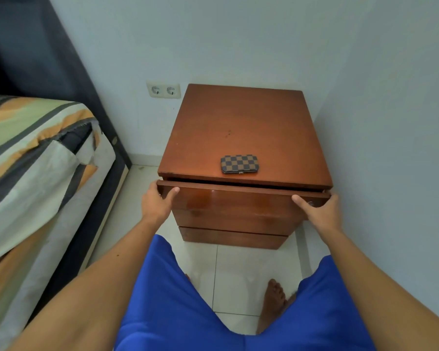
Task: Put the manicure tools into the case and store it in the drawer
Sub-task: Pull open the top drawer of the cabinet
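A brown checkered manicure case (239,163) lies closed near the front edge of the wooden nightstand top (243,127). No loose tools are visible. The top drawer (238,197) is pulled out a small way, showing a dark gap under the top. My left hand (157,202) grips the drawer front's left end, thumb on its face. My right hand (319,209) grips the right end the same way. The drawer's inside is hidden.
Two lower drawers (235,229) are closed. A bed with a striped cover (36,158) stands close on the left. Walls hem the nightstand behind and on the right, with a double socket (163,90) behind. My legs in blue shorts (178,307) and a bare foot (274,300) are on the tiled floor.
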